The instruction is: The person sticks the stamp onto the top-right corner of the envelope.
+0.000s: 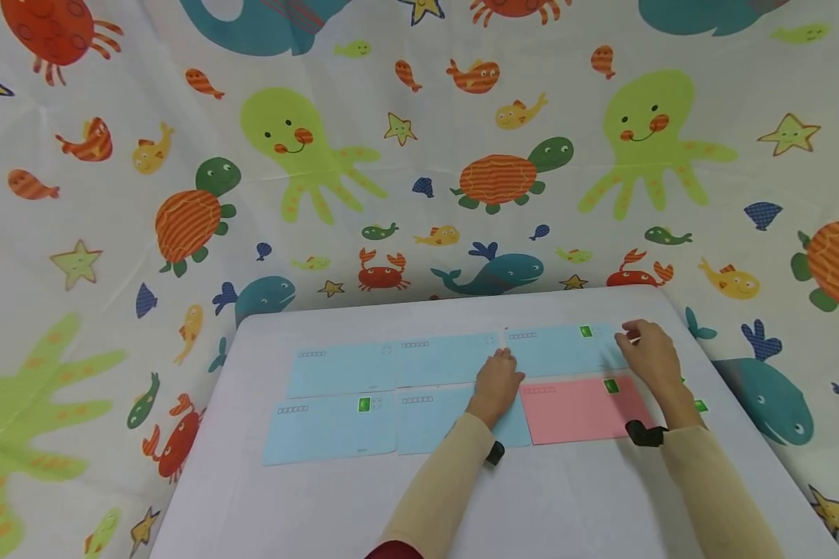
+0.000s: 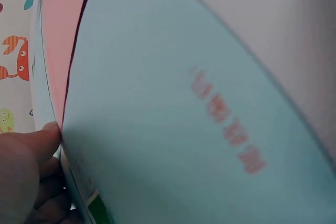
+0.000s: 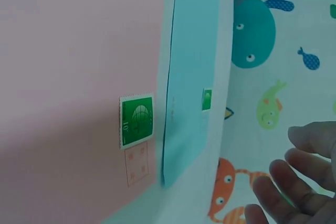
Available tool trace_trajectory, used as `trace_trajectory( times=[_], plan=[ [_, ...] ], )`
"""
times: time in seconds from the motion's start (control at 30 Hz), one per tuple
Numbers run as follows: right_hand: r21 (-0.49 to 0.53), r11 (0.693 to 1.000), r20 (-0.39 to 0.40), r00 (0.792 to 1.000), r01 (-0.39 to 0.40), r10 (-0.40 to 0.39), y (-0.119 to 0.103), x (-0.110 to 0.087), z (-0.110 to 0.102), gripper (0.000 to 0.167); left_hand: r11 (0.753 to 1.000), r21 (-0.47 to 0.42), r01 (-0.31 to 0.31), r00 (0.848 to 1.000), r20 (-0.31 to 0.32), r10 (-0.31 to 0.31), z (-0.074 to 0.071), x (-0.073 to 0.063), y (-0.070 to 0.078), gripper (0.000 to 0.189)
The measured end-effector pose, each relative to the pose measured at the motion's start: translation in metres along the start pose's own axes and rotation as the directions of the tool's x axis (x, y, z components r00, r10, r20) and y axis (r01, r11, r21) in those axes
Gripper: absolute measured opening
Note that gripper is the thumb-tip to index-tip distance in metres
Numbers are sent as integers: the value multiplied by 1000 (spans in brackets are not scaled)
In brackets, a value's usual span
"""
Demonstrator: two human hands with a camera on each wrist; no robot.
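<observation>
My left hand (image 1: 496, 384) rests on the paper where the envelopes meet, fingers fairly straight. Under its wrist lies a blue envelope (image 1: 426, 427); in the left wrist view, a green stamp (image 2: 98, 208) shows at that envelope's corner, close beside the fingers. My right hand (image 1: 652, 357) is over the right end of another blue envelope (image 1: 559, 353) in the far row, which bears a green stamp (image 1: 586, 331). Its fingers (image 3: 302, 182) are loosely bent and apart, with nothing between them. Nearer lies a pink envelope (image 1: 580, 415) with a green stamp (image 3: 137, 120).
Two more blue envelopes (image 1: 342, 373) (image 1: 454, 361) fill the far row, and one with a stamp (image 1: 328, 431) lies near left. Small green stamps (image 1: 701, 405) lie on the white table (image 1: 308, 512) beside my right forearm. A sea-animal cloth (image 1: 419, 155) hangs behind the table.
</observation>
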State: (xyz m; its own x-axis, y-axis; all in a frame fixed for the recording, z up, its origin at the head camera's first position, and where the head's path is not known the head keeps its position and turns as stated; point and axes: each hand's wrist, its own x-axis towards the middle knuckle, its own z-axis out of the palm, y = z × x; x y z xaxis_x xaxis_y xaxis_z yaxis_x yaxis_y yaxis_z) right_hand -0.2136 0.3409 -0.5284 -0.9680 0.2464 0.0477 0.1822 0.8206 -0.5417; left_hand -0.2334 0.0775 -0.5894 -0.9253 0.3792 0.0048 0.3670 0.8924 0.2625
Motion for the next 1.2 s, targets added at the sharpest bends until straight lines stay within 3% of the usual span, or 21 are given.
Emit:
trace_trajectory(
  times=[0.23,0.37,0.67,0.93,1.2],
  plan=[
    [-5,1000,2,1000,-13,13,1,-5,-6,44,1000,14,-15,1000,11,15,-4,0,-1,39],
    [-2,1000,6,1000,-24,24,-1,-7,-8,45,999,-27,-36,999,17,36,-6,-2,-3,36],
    [1,1000,-1,1000,0,0,-3,-11,-13,44,997,-44,-70,997,-34,68,-17,-8,-13,39],
    [25,999,-5,1000,-27,27,0,-12,-19,57,1000,-23,-9,993,-122,6,-34,-19,-39,44],
    [60,997,-41,998,-40,43,10,-18,-25,66,978,-202,46,983,-165,-80,-47,-35,-65,48]
  ],
)
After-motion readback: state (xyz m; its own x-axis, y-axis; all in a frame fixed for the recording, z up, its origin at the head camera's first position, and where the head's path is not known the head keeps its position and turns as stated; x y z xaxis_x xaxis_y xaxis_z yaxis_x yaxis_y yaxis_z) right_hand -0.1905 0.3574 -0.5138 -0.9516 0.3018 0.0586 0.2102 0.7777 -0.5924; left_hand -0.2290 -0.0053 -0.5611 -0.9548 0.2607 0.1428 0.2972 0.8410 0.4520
